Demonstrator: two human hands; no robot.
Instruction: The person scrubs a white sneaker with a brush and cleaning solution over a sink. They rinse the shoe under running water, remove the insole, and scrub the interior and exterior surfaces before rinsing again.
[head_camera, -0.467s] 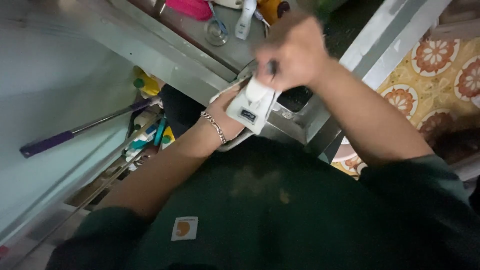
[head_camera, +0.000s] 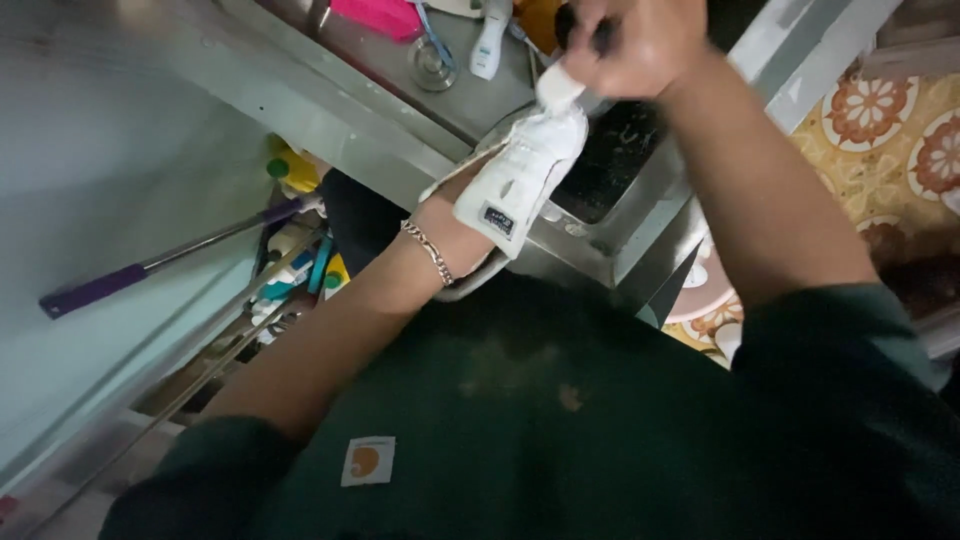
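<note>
A white sneaker (head_camera: 520, 175) is held over the dark basin of a steel sink (head_camera: 585, 255). My left hand (head_camera: 452, 208) grips the shoe from below and is mostly hidden by it; a chain bracelet sits on the wrist. My right hand (head_camera: 640, 45) is a closed fist above the shoe's upper end, wrapped around a dark handle (head_camera: 603, 38). A white part (head_camera: 558, 90) directly under the fist touches the shoe; I cannot tell whether it belongs to the shoe or to the handle.
On the steel counter behind the sink lie a pink object (head_camera: 375, 15), a round metal piece (head_camera: 432, 62) and a white bottle (head_camera: 490, 40). A purple-handled pole (head_camera: 100, 285) and several bottles (head_camera: 290, 175) stand at the left. Patterned floor tiles (head_camera: 900, 140) show at the right.
My right fist has moved up and slightly right, away from the shoe's body. The sneaker now stretches out longer beneath it. My left hand keeps its hold.
</note>
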